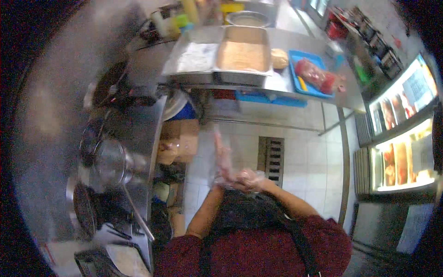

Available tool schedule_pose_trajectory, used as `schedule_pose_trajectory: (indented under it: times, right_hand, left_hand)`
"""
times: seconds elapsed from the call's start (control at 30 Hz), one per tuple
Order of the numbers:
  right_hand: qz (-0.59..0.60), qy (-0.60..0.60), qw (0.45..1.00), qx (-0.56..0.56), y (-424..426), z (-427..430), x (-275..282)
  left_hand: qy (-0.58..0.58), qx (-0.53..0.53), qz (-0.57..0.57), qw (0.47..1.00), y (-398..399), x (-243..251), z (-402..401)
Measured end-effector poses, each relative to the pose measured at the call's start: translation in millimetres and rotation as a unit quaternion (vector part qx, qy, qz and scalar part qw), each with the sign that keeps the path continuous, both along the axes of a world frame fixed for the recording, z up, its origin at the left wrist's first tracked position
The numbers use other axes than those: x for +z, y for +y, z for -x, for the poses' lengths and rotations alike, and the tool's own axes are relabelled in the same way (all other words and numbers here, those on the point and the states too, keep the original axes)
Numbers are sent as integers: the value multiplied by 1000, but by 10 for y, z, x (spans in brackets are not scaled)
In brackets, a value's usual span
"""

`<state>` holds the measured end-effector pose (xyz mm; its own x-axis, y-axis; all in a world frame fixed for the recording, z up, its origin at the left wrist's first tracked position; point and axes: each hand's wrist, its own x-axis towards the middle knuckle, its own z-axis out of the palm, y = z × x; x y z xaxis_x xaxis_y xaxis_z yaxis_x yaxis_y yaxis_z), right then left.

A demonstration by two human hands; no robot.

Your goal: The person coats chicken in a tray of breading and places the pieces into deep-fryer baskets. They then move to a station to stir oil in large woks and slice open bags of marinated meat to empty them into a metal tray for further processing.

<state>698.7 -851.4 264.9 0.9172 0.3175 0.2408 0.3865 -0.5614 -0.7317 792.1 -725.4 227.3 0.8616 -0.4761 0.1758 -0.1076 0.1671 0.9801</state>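
Both hands are close together low in front of my apron, blurred by motion and wrapped in clear plastic gloves. My left hand [223,161] points away from my body with its fingers extended. My right hand [247,179] is bent in at the left wrist, touching the glove there; whether its fingers grip the plastic is blurred. Beyond them, on a steel table, are a metal pan of white powder [197,57], a deeper pan of tan crumbs [244,55], a pale wrapped ball [279,58] and a blue tray [308,90] with plastic-wrapped red meat [315,74].
A steel counter with a cooking range [121,131] and a metal pot [116,161] runs along the left; a long handle sticks out near it. Cardboard boxes [180,138] sit below. A floor drain [271,159] lies ahead. Lit glass-front refrigerators [403,162] stand at right.
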Motion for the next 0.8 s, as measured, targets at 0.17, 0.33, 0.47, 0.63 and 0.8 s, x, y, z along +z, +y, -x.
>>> schedule_pose_trajectory:
  times: [0.17, 0.33, 0.47, 0.63, 0.8]
  right_hand:
    - [4, 10, 997, 75, -254, -588, 81]
    - [44, 140, 986, 84, -657, -1275, 33]
    - [-58, 130, 989, 43, -1170, -1767, -335]
    - [21, 208, 968, -142, -1980, -2047, 252]
    - [-294, 239, 898, -222, -2539, -2454, -305]
  left_hand:
    - [52, 13, 22, 998, -362, -200, -652]
    - [54, 12, 41, 998, -827, -344, -1436]
    - [37, 26, 47, 998, -1238, -312, -2087]
    - [-27, 96, -36, 994, -1756, 235, -2636]
    - [-10, 164, -40, 986, -1786, 319, -2944]
